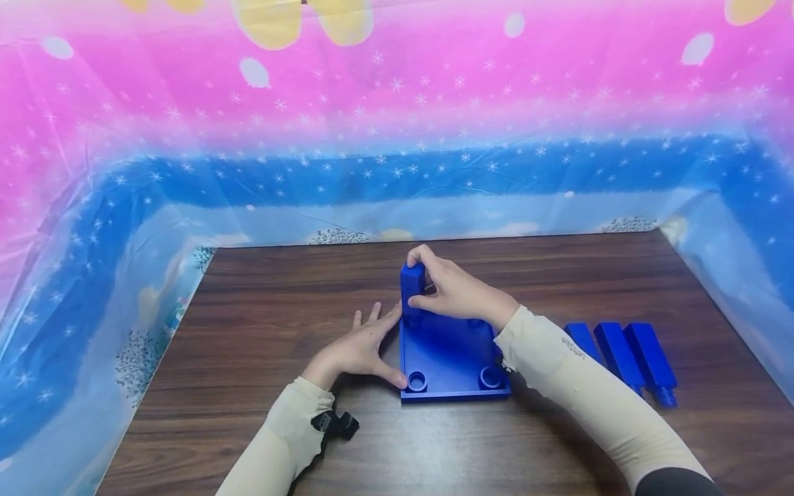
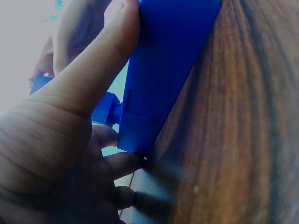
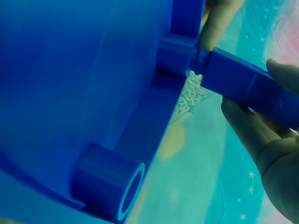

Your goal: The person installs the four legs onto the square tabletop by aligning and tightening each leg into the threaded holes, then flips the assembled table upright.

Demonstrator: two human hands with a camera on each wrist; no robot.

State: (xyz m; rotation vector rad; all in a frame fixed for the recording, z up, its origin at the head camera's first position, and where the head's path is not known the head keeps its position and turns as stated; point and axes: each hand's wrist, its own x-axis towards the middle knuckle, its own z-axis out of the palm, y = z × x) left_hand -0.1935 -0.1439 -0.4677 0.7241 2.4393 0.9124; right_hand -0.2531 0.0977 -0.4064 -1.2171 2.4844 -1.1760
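Note:
A square blue plastic board [image 1: 449, 355] with a raised rim and round corner sockets lies face up on the table. My right hand [image 1: 459, 286] grips an upright blue leg [image 1: 411, 286] between thumb and fingers, over the board's far left corner. In the right wrist view the leg's narrow end meets the mouth of that corner's socket [image 3: 175, 55]; how deep it sits cannot be told. Along the board's left edge, my left hand [image 1: 353, 351] is spread, its thumb at the near left corner and its fingers towards the far one. The far right socket is mostly hidden behind my right hand.
Three more blue legs [image 1: 620, 355] lie side by side right of the board, partly behind my right forearm. The brown wooden table [image 1: 248, 303] has patterned pink and blue cloth [image 1: 397, 172] around its back and sides. A black device [image 1: 335, 424] is strapped to my left wrist.

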